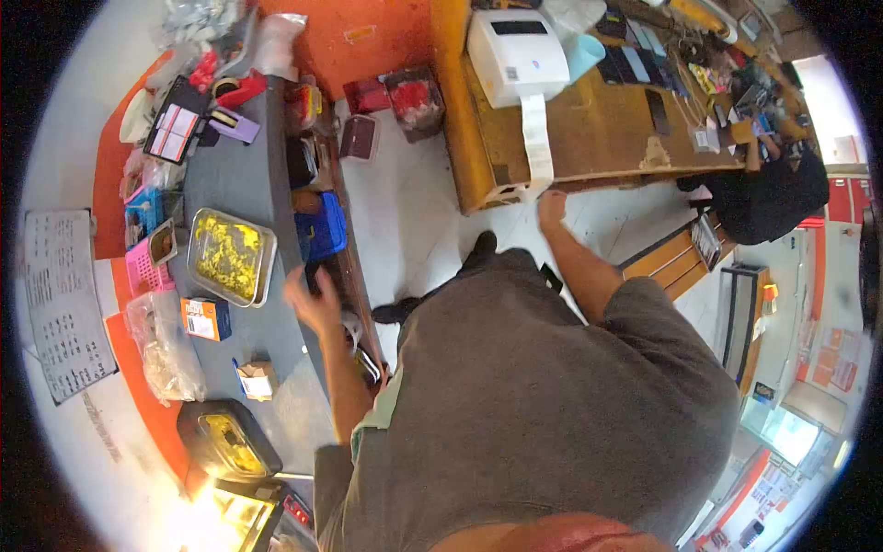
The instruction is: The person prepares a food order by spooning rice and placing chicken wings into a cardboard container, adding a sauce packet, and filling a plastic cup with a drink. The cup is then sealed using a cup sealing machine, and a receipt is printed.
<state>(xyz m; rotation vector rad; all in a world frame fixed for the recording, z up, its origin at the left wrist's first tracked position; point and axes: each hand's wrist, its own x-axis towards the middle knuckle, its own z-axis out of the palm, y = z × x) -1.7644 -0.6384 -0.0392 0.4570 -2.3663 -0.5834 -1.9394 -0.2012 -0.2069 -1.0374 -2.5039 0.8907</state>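
Note:
My left hand [317, 302] is open with its fingers apart, holding nothing, beside the edge of the grey counter [299, 368]. Close by on that counter is a clear tray [195, 262] with yellow pieces in it. At the front of the wooden desk my right hand [552, 212] is closed at the lower end of a white paper strip [535, 138]. The strip hangs out of a white label printer [520, 60] and droops over the desk edge. My right fingertips are small in view and partly hidden.
A blue bin [322, 225] sits under the counter edge. A small orange and blue box [204, 318], a tape dispenser [235, 124] and a plastic bag [166, 350] rest on the counter. Several phones [635, 64] lie on the desk [589, 138]. Another person [773, 198] is at the far right.

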